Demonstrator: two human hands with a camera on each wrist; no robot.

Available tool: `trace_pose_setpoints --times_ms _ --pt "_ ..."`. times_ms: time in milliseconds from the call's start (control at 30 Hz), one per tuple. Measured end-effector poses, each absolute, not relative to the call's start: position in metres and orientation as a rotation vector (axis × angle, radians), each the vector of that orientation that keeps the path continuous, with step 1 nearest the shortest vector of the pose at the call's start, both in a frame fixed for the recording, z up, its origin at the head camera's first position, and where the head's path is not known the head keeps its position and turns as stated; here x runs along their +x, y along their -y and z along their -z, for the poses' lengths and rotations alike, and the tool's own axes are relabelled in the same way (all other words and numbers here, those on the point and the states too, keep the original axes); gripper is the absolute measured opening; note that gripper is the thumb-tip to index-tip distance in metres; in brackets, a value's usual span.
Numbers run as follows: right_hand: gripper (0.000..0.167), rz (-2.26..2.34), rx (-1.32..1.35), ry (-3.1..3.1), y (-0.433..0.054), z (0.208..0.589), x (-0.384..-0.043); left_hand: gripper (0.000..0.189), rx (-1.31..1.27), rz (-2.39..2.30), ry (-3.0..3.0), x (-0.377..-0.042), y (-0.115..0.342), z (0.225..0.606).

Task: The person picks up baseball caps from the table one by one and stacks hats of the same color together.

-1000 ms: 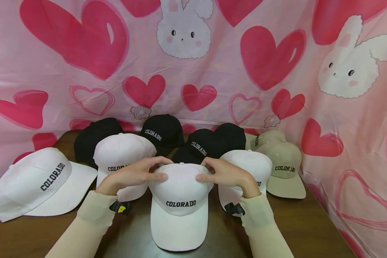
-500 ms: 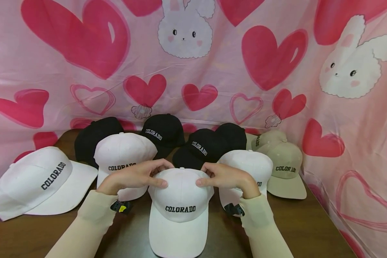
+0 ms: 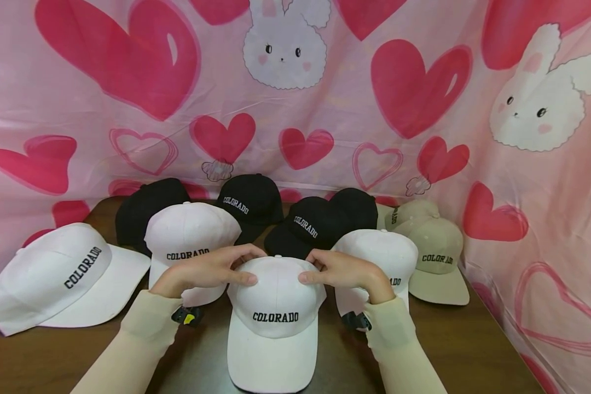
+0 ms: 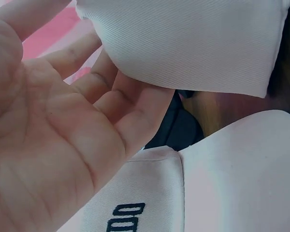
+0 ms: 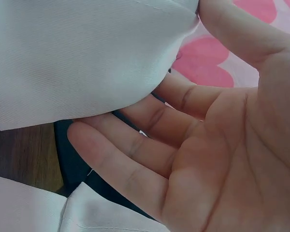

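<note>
A white cap [image 3: 276,295] lettered COLORADO is held upright at the front middle in the head view, its brim toward me. My left hand [image 3: 204,272] grips the crown's left side, thumb in front and fingers behind. On the opposite side, my right hand [image 3: 349,271] pinches the crown the same way. In the left wrist view, fingers [image 4: 106,92] reach behind the cap's edge [image 4: 183,43]. The right wrist view has the cap's side panel [image 5: 82,58] lying against the fingers [image 5: 130,169]. Whether the cap touches the table is unclear.
White caps stand at the left [image 3: 59,279], behind my left hand [image 3: 189,227] and behind my right hand [image 3: 376,249]. Several black caps [image 3: 251,200] line the back of the wooden table [image 3: 453,350]. Beige caps [image 3: 433,246] stand at the right. A pink cloth [image 3: 345,104] hangs behind.
The held white cap's crown has dropped slightly and its brim has come a little toward me, mostly in the first half second. Both hands keep their grip.
</note>
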State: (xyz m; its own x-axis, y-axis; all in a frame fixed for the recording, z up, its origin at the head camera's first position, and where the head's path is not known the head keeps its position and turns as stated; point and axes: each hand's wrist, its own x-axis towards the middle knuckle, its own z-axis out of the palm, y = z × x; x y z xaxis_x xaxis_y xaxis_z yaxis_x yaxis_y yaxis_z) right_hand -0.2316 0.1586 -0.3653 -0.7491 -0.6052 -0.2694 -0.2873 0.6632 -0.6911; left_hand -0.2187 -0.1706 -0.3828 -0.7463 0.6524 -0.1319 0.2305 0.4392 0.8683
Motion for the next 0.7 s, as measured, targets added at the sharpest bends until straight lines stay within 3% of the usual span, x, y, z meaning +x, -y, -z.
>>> trace_pose_setpoints --times_ms 700 --pt "0.046 0.839 -0.71 -2.456 -0.1573 0.3657 -0.2336 0.05 0.726 -1.203 -2.317 -0.2204 0.1702 0.3861"
